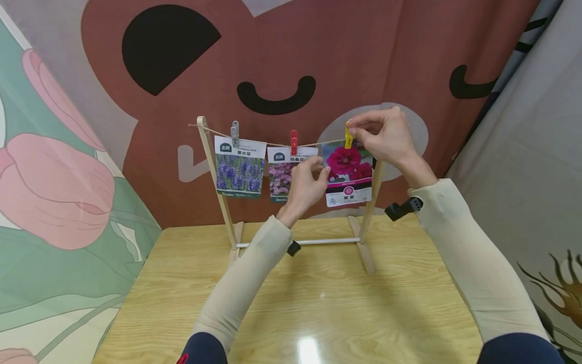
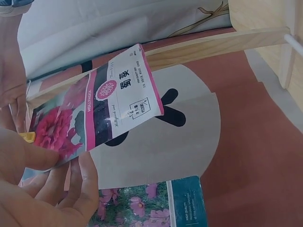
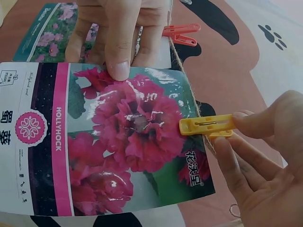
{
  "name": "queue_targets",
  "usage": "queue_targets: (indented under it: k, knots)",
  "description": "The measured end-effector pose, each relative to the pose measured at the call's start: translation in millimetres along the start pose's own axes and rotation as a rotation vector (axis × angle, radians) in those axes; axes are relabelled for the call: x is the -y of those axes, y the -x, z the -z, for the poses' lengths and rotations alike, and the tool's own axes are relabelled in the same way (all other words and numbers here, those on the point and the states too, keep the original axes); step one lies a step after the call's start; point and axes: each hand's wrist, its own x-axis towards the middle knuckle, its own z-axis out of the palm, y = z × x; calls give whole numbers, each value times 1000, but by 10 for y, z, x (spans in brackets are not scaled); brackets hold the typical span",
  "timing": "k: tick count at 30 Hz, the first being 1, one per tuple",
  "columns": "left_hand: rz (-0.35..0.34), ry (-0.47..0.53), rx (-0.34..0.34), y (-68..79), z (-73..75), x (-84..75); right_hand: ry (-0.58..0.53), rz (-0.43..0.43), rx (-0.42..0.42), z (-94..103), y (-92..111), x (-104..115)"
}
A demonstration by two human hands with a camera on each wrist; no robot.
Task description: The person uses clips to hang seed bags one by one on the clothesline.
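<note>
A hollyhock seed packet (image 3: 137,118) with dark pink flowers hangs at the right end of a twine line (image 3: 185,78). My left hand (image 1: 305,186) pinches this packet's left edge, thumb on the printed front and the other fingers behind. Between thumb and fingers, my right hand (image 1: 392,137) holds the tail of a yellow clothespin (image 3: 206,125), whose nose overlaps the packet's top edge at the twine. Just left of it, a red clothespin (image 1: 294,142) carries a packet of pink flowers (image 1: 279,177), partly hidden behind my left hand. Further left, a grey clothespin (image 1: 234,134) holds a lavender packet (image 1: 240,169).
The twine runs between two posts of a wooden stand (image 1: 213,167), joined low down by a white rod (image 1: 325,241). It stands toward the back of a wood-grain table (image 1: 291,303). A brown printed curtain (image 1: 364,50) hangs close behind.
</note>
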Motion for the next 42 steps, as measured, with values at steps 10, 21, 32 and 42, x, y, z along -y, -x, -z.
queue_targets:
  k: [10,21,32,42]
  knots:
    - [-14,-11,-20,41,18,19,18,-16,39,-10,13,28]
    - [-24,4,-24,115,100,98,-35,-46,68,-46,58,43]
    - [-13,20,-33,170,183,135,-73,-80,36,-58,100,44]
    - [20,26,6,244,294,39,-107,19,-93,23,241,6]
